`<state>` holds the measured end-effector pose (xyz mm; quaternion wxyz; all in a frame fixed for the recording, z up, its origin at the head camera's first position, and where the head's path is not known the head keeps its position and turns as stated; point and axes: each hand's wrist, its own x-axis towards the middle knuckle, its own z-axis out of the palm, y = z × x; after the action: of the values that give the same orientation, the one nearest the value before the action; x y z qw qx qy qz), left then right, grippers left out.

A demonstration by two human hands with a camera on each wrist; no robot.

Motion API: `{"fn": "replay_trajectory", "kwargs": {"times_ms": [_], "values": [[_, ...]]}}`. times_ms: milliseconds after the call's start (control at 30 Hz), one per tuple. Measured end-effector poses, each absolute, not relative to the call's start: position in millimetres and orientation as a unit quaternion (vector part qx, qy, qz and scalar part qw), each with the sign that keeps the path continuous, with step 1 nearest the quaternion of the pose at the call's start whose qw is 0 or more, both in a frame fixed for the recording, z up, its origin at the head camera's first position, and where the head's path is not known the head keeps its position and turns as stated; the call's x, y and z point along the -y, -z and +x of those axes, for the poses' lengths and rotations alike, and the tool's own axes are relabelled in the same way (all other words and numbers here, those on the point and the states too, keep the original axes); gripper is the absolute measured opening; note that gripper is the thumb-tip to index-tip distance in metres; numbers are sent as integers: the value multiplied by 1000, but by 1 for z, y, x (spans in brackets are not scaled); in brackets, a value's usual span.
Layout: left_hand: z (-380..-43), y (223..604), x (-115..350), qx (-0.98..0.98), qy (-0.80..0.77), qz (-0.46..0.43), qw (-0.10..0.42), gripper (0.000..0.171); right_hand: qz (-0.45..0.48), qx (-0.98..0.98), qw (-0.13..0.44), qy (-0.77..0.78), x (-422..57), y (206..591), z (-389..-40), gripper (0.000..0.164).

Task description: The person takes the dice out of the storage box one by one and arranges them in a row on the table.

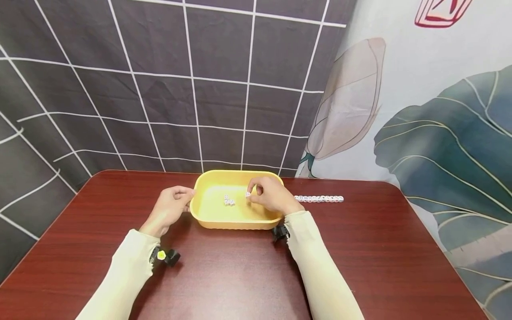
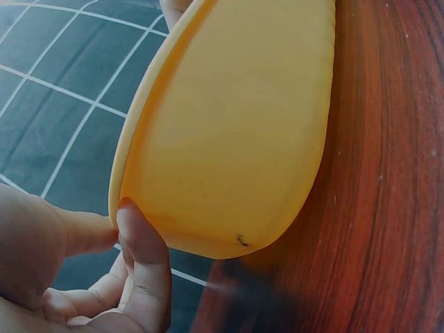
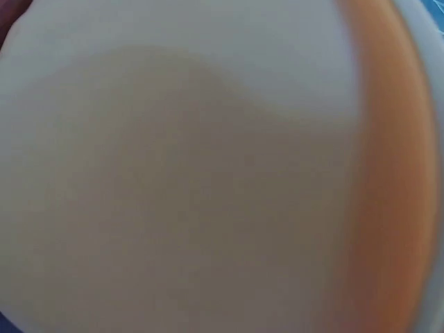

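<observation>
A yellow plastic tub (image 1: 236,224) stands on the table, with several small white dice (image 1: 227,202) on its floor. My left hand (image 1: 171,206) pinches the tub's left rim between thumb and finger; the left wrist view shows this grip on the tub wall (image 2: 236,125) up close. Inside the tub's right half, my right hand (image 1: 270,193) holds one white die (image 1: 247,194) at its fingertips. In the right wrist view the tub wall (image 3: 173,208) fills nearly everything, blurred, and hides the fingers.
On the reddish-brown wooden table (image 1: 232,271), a straight row of white dice (image 1: 320,198) lies right of the tub, partly behind the right hand. A dark gridded cloth (image 1: 160,98) hangs behind the table, with a leaf-patterned curtain (image 1: 440,133) at the right.
</observation>
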<state>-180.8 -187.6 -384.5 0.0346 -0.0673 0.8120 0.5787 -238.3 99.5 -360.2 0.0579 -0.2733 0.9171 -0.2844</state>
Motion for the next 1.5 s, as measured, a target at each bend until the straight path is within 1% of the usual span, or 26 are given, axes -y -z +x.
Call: {"fn": "replay_trajectory", "kwargs": {"times_ms": [200, 367, 900, 1133, 1333, 1500], "values": [[-181, 383, 189, -811, -580, -63, 35, 35, -264, -919, 42, 290, -107, 354, -238, 9], [-180, 383, 189, -816, -574, -62, 36, 36, -249, -920, 40, 299, -115, 350, -236, 8], [-179, 383, 188, -814, -576, -60, 40, 36, -243, -917, 5, 316, -147, 337, -235, 6], [-181, 382, 187, -815, -574, -62, 42, 36, -213, -919, 18, 332, -165, 335, -235, 5], [-184, 382, 185, -812, -579, -58, 42, 37, -201, -923, 2, 329, -179, 333, -237, 6], [-182, 384, 187, -811, -580, -65, 43, 37, -193, -922, 2, 337, -188, 333, -238, 8]]}}
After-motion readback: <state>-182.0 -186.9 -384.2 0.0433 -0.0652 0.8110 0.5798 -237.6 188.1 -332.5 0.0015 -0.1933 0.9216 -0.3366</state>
